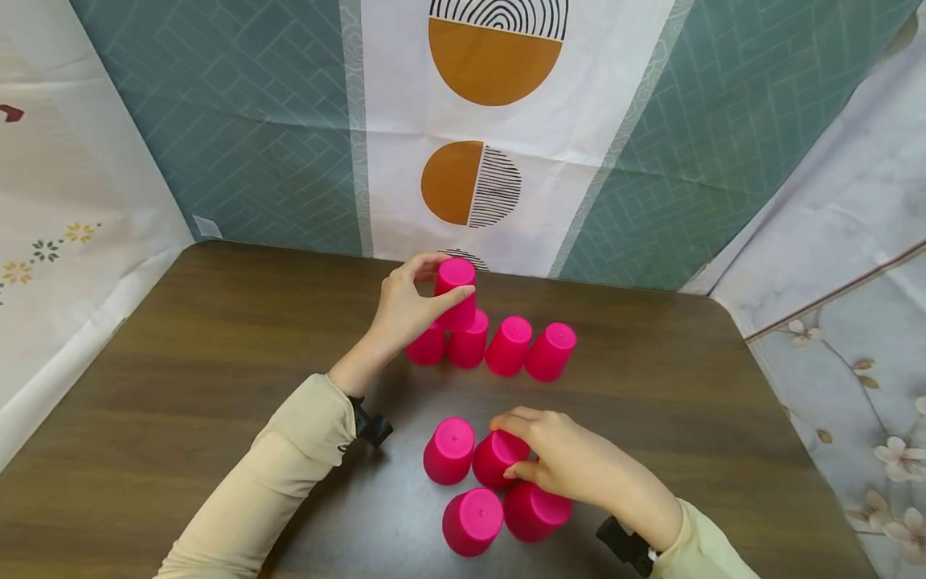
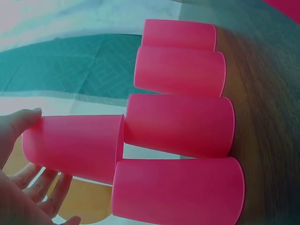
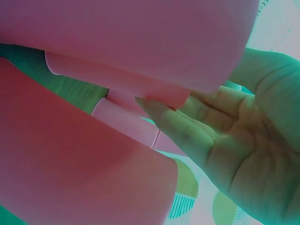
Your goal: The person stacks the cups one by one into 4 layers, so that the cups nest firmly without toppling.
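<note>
My left hand (image 1: pixel 405 310) grips an upside-down bright pink cup (image 1: pixel 456 281), thumb on one side and fingers on the other. This cup's rim is right at the bases of the two leftmost cups in a row of upside-down pink cups, as the left wrist view shows with the lower cups (image 2: pixel 180 124). Nearer my body, the right hand (image 1: pixel 571 458) holds another pink cup (image 1: pixel 493 460) between thumb and fingers. Around that one stand a pink cup (image 1: pixel 448 452) to its left and two closer ones, a front cup (image 1: pixel 472 523) and a right cup (image 1: pixel 534 513) partly under the hand.
The brown wooden table (image 1: pixel 181 362) carries both groups of cups. Along its far edge hangs a patterned cloth (image 1: pixel 275 145), with light curtains at either side. Two more cups of the back row, a middle one (image 1: pixel 509 346) and an end one (image 1: pixel 551 352), stand on the right.
</note>
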A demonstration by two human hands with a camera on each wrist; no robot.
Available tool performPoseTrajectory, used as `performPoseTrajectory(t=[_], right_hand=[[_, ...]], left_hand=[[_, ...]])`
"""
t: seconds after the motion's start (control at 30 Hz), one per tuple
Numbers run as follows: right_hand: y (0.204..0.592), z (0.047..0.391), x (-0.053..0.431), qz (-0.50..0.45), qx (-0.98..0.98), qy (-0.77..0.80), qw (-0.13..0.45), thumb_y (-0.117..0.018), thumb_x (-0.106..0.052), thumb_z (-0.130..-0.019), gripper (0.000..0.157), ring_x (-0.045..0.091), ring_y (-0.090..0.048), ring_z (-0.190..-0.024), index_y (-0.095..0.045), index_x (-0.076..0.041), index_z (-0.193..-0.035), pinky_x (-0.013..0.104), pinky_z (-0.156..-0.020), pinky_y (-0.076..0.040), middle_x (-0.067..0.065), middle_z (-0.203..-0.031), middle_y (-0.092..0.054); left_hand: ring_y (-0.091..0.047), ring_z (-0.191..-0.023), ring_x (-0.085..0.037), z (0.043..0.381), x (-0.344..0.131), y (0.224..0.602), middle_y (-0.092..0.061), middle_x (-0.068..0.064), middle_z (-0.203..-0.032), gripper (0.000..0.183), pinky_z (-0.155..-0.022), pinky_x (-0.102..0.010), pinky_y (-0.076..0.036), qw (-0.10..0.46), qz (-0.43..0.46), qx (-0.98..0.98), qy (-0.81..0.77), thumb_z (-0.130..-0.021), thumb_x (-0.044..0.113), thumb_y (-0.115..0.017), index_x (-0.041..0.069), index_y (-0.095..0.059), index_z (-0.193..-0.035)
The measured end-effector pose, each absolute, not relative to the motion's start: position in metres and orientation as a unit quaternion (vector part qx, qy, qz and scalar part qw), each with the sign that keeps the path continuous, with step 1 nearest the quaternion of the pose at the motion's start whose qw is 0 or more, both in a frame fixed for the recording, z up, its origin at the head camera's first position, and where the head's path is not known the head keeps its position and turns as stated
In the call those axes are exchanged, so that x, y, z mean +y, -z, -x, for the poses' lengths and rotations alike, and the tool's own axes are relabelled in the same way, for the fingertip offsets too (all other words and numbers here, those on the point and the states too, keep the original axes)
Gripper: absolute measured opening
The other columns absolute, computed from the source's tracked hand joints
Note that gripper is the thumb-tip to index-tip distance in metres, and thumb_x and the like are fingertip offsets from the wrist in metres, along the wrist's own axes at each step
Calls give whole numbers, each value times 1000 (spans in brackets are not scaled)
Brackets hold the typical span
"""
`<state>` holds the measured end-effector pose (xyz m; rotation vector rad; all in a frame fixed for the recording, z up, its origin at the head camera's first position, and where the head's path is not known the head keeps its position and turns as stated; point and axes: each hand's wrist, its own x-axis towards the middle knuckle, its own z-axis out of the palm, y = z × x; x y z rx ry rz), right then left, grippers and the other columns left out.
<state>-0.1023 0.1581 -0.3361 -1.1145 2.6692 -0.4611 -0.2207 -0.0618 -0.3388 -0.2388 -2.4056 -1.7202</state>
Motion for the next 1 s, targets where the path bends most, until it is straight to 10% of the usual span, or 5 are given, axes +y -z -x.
performPoseTrajectory(t=[1.0], right_hand=[[337,103,157,390,903,146,101,-79,-13,-73,49,20,-64,-96,-61,-1,-116,28,-78,-54,8,-109,-63]], left_hand=[[-57,-105,-20,226,-66,344,-62,-3,-114,55,-84,-39,-49,50,115,-832,540,-76,30,-76,15,-53,-125]])
